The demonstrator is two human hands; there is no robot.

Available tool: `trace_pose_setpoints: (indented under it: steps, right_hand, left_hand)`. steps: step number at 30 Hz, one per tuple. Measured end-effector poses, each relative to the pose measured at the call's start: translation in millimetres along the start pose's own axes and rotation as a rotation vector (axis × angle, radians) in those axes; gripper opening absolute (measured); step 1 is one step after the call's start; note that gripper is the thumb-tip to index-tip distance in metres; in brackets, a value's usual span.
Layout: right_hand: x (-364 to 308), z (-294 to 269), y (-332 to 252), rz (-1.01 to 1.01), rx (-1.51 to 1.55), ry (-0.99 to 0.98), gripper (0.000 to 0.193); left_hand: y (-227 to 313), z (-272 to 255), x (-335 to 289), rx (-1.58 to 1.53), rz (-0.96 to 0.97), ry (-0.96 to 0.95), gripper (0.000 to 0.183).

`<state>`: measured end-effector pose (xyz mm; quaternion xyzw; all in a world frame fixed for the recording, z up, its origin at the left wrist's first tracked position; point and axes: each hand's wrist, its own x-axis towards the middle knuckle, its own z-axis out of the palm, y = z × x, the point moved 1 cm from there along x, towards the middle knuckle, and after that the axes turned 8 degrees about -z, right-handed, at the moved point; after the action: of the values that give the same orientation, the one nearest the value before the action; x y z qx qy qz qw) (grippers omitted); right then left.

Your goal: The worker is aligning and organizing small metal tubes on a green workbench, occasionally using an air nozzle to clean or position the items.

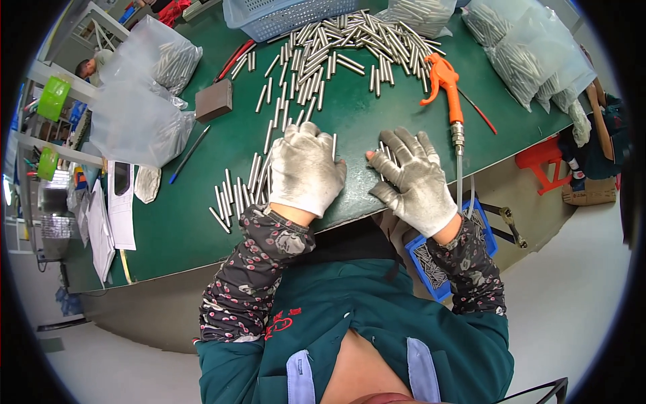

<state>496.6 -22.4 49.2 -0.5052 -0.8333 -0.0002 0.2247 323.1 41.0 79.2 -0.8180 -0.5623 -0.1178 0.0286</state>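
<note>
My left hand (306, 168), in a grey-stained white glove, is closed with its knuckles up over a row of metal pins (242, 192) on the green table. One short steel pin (334, 145) shows between its thumb and curled fingers; the fingertips themselves are hidden. To the right, my gloved right hand (414, 178) lies palm down with its fingers apart. A few pins (385, 156) show beside and under its fingers, resting on the tabletop. Beyond both hands spreads a large loose heap of the same pins (336, 50).
An orange air blow gun (444, 87) with a hose lies right, beside a thin red rod (481, 114). At left are a brown block (214, 101), a blue pen (190, 153) and plastic bags (138, 124). A blue basket (282, 23) stands behind; a blue crate (441, 291) sits below the table edge.
</note>
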Motion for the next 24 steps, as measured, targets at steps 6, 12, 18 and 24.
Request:
trace_pose_setpoints:
  steps: [6,12,18,24]
  right_hand:
    - [1,0,-1,-0.017,-0.004,0.002,0.044]
    - [-4,-1,6,-0.053,0.066,0.003,0.034]
    - [19,-18,-11,-0.025,0.015,0.083,0.032]
    - [50,4,-29,-0.227,-0.257,-0.093,0.013]
  left_hand:
    - [11,8,-9,-0.252,0.112,-0.026,0.021]
    - [-26,-38,-33,-0.188,-0.046,-0.017,0.026]
    - [-26,-27,-68,-0.111,-0.098,-0.021,0.03]
    - [-29,-12,-64,-0.242,-0.028,0.013,0.021]
